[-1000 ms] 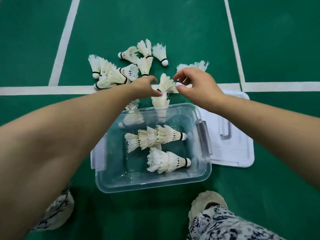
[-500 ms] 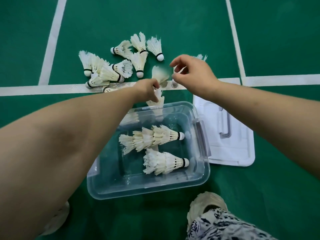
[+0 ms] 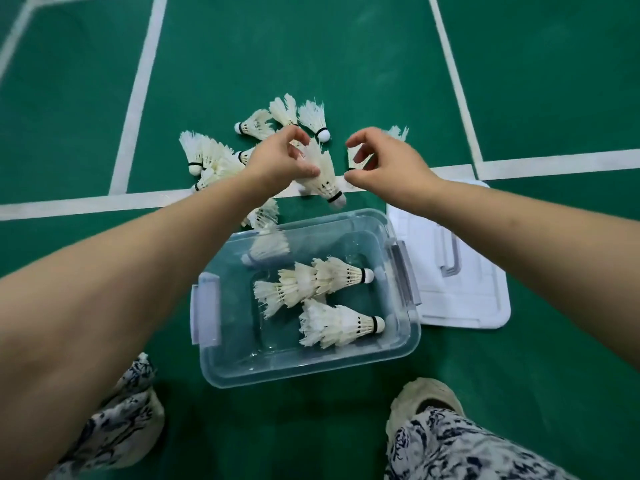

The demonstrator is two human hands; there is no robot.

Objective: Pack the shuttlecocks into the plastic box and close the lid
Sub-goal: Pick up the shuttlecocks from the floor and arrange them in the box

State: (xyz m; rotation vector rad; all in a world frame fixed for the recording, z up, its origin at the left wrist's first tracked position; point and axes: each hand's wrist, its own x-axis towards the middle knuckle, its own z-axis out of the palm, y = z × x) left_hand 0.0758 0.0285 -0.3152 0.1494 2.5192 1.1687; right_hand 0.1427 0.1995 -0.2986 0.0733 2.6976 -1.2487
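Left hand grasps a nested shuttlecock stack, white feathers frayed, black-banded cork end pointing down toward the plastic box. The box's far rim lies just below both hands and its top is open. Right hand curls over a floor shuttlecock; whether it grips cannot be told. The lid lies flat under the right forearm, beside the box. Packed stacks lie inside the box. Loose shuttlecocks lie beyond the left hand.

Bare forearms, no sleeves; black-and-white patterned trousers (marbled print) at the lower frame, and a chunky cream shoe lower right.
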